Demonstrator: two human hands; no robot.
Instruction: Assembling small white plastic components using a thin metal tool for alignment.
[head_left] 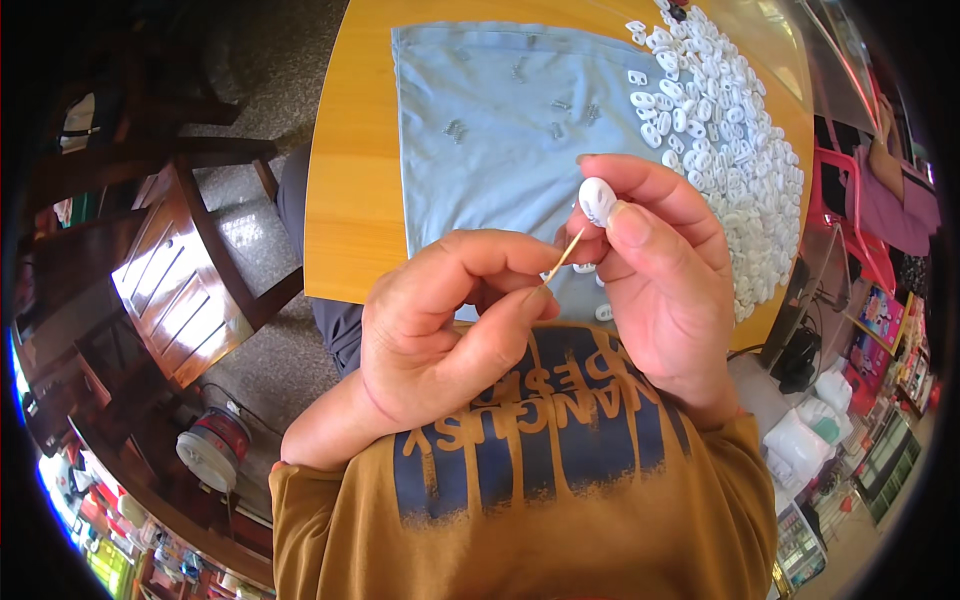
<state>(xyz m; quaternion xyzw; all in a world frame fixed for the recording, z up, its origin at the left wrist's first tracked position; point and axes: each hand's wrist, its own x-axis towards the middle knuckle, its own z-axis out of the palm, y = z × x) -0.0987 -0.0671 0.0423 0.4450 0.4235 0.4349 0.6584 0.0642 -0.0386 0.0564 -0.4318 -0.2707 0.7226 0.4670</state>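
My left hand [440,325] pinches a thin wooden toothpick [566,254] between thumb and fingertips, its tip slanting up to the right. Opposite it, my right hand [675,255] grips a small white oval cord lock [597,196] between thumb and fingers, with dark marks on its face. The toothpick's tip is just below the cord lock, and I cannot tell if they touch. Beneath both hands lies a light blue cloth [480,180], bearing several small grey clusters [455,131] that look like tiny springs. A few more white pieces [603,312] are partly hidden behind my hands.
A large heap of white cord locks [745,190] covers the right side of the yellow wooden table [350,190]. To the left are a dark wooden chair [190,270] and a round red-and-white container [213,447] on the floor. A pink chair [850,215] and white bags [810,430] are at the right.
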